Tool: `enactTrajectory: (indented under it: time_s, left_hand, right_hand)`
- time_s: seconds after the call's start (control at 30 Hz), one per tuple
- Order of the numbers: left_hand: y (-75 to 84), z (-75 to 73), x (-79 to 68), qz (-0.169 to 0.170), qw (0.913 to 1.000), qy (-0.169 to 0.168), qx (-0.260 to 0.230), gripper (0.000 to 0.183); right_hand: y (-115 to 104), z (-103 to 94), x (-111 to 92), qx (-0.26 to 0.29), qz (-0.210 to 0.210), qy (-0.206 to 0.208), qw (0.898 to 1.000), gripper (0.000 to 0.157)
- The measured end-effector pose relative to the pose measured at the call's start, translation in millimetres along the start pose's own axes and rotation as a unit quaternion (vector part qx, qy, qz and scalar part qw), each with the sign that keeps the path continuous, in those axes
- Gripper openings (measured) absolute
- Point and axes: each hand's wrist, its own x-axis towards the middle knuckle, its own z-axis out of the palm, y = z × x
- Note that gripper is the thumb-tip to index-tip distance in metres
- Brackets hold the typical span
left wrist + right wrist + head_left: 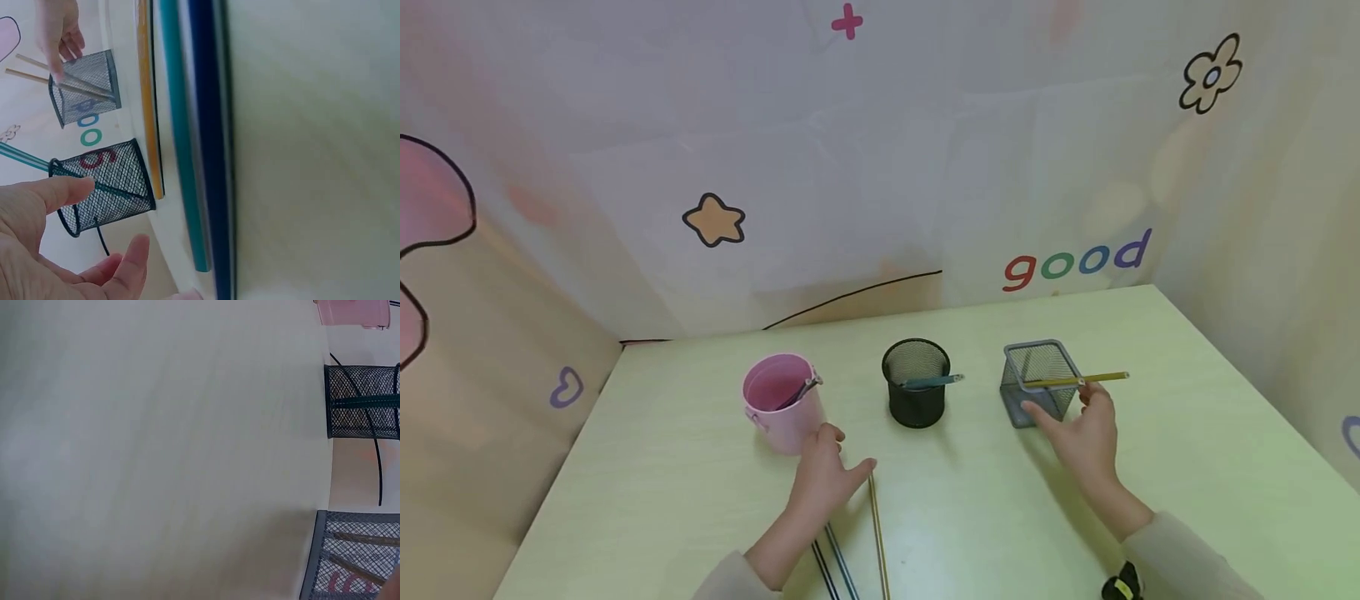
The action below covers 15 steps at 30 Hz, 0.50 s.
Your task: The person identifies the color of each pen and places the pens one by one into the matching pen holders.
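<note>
Apparently partway along: in the head view, pencils [940, 380] lean in the pink bucket [778, 432], black cup [917, 408] and grey cup [1012, 403]. The left hand [826, 479] is near the bucket — wide, holding nothing; the right hand [1088, 435], at the grey cup, is spread too. Left wrist view: three loose pencils [180, 144] on the table [312, 187] — seemingly what's left. Right wrist view: pencils inside both cups, hand barely showing.

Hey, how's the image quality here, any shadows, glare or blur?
Head view: soft light, no harsh glare, faint shadows on the table below the right hand and beside the black mesh cup; left wrist view: scene turned sideways, the close teal pencil slightly soft; right wrist view: also sideways, blurry shadow beside the grey mesh holder.
</note>
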Motion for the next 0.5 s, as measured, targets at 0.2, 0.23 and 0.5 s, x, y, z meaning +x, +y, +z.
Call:
enactTrajectory:
  time_s: [0.2, 0.23, 0.5]
  left_hand:
    - [-3.7, 3.0, -5.2, -0.022, 0.9991, -0.035, -0.003, 0.045]
    - [-3.9, 3.7, -5.5, -0.027, 0.9988, -0.042, -0.001, 0.045]
    - [-5.2, 10.3, -8.6, -0.053, 0.995, -0.077, 0.035, 0.035]
  right_hand:
    - [-2.7, 9.4, 3.0, 0.026, -0.017, 0.004, 1.0, 0.078]
    - [-3.2, 10.7, 3.5, 0.028, -0.018, 0.006, 0.999, 0.078]
    - [-6.5, 17.2, 4.9, 0.053, 0.039, -0.012, 0.998, 0.082]
